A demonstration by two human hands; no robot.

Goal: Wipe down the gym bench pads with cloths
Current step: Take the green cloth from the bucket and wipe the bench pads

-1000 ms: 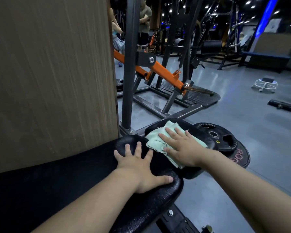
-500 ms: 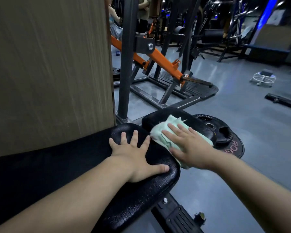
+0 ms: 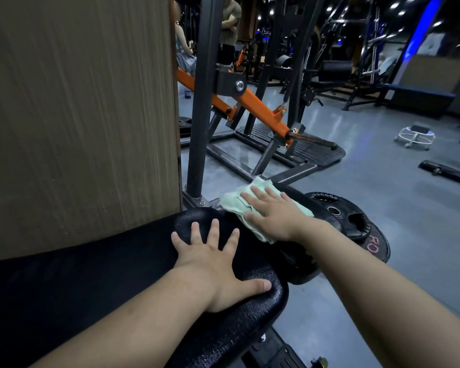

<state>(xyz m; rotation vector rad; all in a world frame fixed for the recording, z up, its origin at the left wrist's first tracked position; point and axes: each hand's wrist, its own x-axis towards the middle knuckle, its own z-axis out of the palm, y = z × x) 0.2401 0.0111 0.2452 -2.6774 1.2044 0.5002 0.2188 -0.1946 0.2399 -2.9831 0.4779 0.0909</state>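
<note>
A big brown wall panel with wood lines [image 3: 77,115] fills the left side. Below it lies the long black bumpy pad [image 3: 104,282], the biggest thing to clean. It runs from the left edge to a round end near the middle. Behind it, a grey and orange metal machine [image 3: 250,102] stands on the grey floor [image 3: 383,221].

Just past the long pad's round end sits a smaller black pad [image 3: 295,261]. Black round weight plates [image 3: 343,216] lie on the floor beside it.

The left hand [image 3: 218,264] lies flat on the end of the long pad, with its fingers spread wide. It holds nothing and looks like it is there to lean on. The right hand [image 3: 274,216] lies flat too, with straight fingers a little apart. It presses down on the pale green cloth [image 3: 234,203], which is bunched on the far part of the smaller pad.

So the job looks to be in the middle, with the smaller pad being wiped right now. Both pads are dark, and no wet marks show. I cannot tell if the long pad is done. It may be what is left.
</note>
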